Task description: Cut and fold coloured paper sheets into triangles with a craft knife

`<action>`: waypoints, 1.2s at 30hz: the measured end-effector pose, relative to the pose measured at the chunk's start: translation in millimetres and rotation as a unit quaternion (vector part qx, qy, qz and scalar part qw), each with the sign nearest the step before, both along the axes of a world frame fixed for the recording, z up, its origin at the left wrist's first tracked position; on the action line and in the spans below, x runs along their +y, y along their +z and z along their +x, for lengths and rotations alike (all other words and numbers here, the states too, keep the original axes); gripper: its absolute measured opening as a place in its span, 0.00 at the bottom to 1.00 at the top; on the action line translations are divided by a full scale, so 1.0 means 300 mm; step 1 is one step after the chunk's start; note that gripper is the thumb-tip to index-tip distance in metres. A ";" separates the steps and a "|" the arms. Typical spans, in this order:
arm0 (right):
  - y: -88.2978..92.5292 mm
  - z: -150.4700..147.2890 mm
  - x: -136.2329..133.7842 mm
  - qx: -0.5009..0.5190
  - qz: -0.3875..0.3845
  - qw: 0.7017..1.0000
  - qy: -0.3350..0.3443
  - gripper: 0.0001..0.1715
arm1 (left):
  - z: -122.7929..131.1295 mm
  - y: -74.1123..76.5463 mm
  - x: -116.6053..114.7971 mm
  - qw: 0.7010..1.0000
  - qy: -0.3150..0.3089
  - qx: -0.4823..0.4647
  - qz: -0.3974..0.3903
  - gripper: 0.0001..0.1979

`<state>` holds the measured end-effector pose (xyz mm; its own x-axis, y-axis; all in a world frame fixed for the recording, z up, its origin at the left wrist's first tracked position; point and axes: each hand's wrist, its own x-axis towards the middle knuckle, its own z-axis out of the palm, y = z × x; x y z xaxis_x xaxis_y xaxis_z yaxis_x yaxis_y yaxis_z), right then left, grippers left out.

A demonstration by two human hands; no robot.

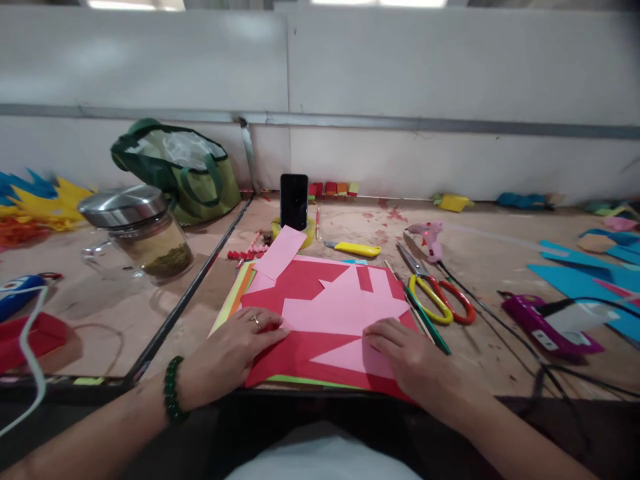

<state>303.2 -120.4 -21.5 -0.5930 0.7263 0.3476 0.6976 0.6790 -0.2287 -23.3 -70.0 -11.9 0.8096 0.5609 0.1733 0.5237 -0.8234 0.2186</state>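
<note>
Beneath the right hand [406, 357], partly hidden pink paper [350, 360].

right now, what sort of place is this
Probably a papercraft workbench: cut pink paper lies on red paper, with scissors and a pink glue gun nearby.

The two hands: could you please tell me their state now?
Left hand: rests on red paper; grip cannot be told.
Right hand: rests on pink paper; grip cannot be told.
</note>
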 end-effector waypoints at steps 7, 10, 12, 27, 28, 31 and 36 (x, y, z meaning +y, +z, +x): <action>0.015 0.014 -0.046 0.001 0.003 0.997 -0.081 0.23 | -0.001 -0.008 -0.001 0.998 0.039 -0.002 -0.043 0.21; 0.047 -0.010 -0.031 -0.055 0.020 0.992 -0.114 0.18 | 0.007 0.014 0.001 0.997 0.046 0.013 -0.065 0.22; 0.071 -0.049 -0.010 -0.086 0.032 0.990 -0.106 0.17 | 0.022 0.037 0.001 0.996 0.047 0.029 -0.073 0.22; 0.089 0.126 -0.036 -0.053 -0.013 0.959 -0.279 0.16 | 0.053 0.083 0.013 0.993 0.079 0.045 -0.075 0.19; 0.089 0.161 -0.033 -0.056 -0.001 0.938 -0.342 0.15 | 0.074 0.094 0.021 0.994 0.086 0.027 -0.066 0.18; 0.074 0.243 -0.017 -0.079 -0.023 0.892 -0.445 0.14 | 0.169 0.121 0.042 0.995 0.086 -0.004 -0.055 0.15; 0.044 0.259 -0.004 -0.055 -0.058 0.886 -0.458 0.15 | 0.313 0.111 0.099 0.992 0.065 0.040 -0.101 0.24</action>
